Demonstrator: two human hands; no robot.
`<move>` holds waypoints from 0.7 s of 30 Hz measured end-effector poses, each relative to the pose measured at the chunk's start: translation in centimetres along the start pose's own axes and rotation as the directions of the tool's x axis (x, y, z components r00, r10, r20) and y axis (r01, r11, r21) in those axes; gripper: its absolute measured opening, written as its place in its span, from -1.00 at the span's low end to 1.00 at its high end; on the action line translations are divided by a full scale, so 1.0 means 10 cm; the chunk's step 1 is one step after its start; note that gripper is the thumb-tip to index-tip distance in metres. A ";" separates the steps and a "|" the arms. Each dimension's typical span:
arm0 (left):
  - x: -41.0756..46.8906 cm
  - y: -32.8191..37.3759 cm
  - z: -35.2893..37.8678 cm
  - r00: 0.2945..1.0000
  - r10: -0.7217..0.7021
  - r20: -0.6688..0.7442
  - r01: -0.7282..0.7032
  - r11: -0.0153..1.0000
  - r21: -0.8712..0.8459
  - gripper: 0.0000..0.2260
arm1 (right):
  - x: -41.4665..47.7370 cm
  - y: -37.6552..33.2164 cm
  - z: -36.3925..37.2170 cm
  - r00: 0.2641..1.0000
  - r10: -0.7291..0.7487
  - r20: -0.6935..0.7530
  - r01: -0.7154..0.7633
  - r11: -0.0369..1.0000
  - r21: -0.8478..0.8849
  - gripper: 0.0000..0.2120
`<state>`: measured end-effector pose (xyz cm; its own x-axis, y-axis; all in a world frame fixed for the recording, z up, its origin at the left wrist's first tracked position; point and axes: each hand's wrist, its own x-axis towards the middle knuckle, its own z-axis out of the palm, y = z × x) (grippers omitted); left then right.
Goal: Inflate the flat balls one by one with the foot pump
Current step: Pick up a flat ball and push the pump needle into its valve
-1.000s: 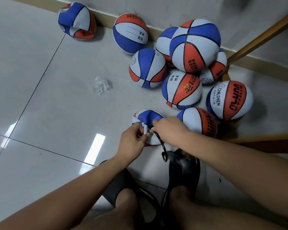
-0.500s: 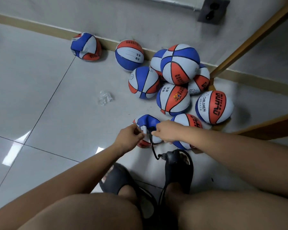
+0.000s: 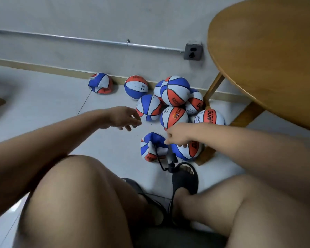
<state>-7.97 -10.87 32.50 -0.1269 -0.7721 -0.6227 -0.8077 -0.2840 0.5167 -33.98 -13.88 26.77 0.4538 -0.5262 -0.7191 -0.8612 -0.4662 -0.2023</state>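
A flat, crumpled blue, white and orange ball (image 3: 150, 147) lies on the tiled floor in front of my feet. The foot pump's black hose (image 3: 159, 159) is plugged into its top and runs back to the pump (image 3: 171, 162) under my right slipper (image 3: 185, 178). My right hand (image 3: 177, 135) hovers at the ball's right edge, fingers loosely curled and holding nothing. My left hand (image 3: 123, 118) is lifted up and to the left of the ball, fingers spread and empty. A second flat ball (image 3: 100, 83) rests against the wall.
Several round balls (image 3: 175, 90) are piled against the wall beside a wooden table leg (image 3: 213, 88). The round wooden table (image 3: 267, 59) overhangs the right side. A wall socket (image 3: 193, 51) and a pipe sit above the skirting. My knees fill the foreground.
Both hands have let go of the flat ball and hose. The left hand rose up and left, the right drew slightly right. My head tilted up, showing the wall and table.
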 end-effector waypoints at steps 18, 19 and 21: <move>0.01 0.10 2.07 0.947 -0.140 -0.288 0.107 0.986 -0.129 -0.63 | -0.15 -0.11 1.42 0.917 0.330 -0.223 -0.027 0.610 0.792 -0.81; 0.04 0.04 2.17 0.952 -0.141 -0.270 0.100 0.982 -0.159 -0.59 | -0.23 -0.12 1.45 0.924 0.326 -0.198 -0.034 0.586 0.810 -0.83; 0.06 -0.01 2.29 0.966 -0.108 -0.236 0.060 0.978 -0.201 -0.55 | -0.38 -0.08 1.53 0.928 0.338 -0.157 -0.071 0.574 0.816 -0.73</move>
<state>-21.20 1.72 18.63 0.1010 -0.8493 -0.5182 -0.6816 -0.4385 0.5858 -38.56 -0.62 19.47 0.1661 -0.7578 -0.6310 -0.7133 0.3495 -0.6075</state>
